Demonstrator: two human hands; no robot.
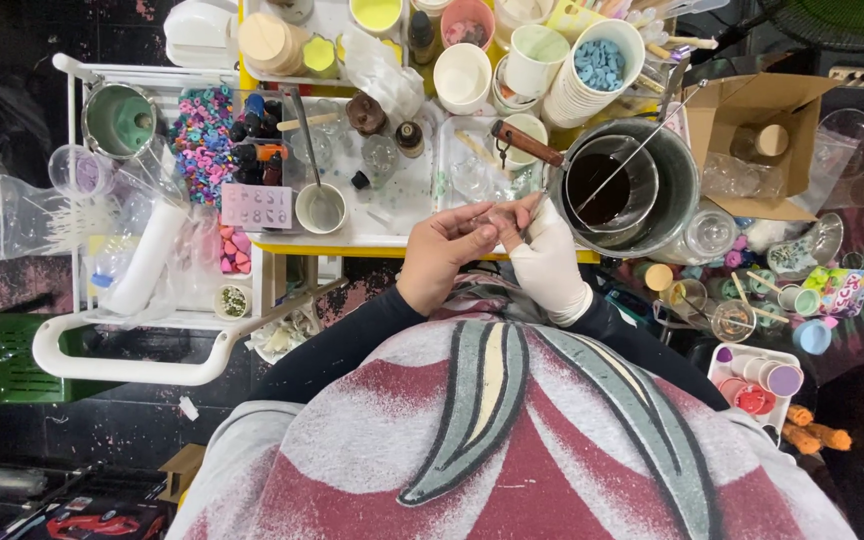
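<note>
Bare left hand (442, 250) and gloved right hand (545, 262) pinch something small, unidentifiable, between fingertips.

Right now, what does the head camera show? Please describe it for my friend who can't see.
A person's bare left hand and white-gloved right hand meet over a small thing, too hidden to name. Beyond them a crowded table holds a metal pot of dark liquid, stacked cups and colourful pieces.

Cluttered yellow-edged white table (392, 238): metal pot (632, 185), paper cups (462, 78), small bottles (410, 138).
</note>
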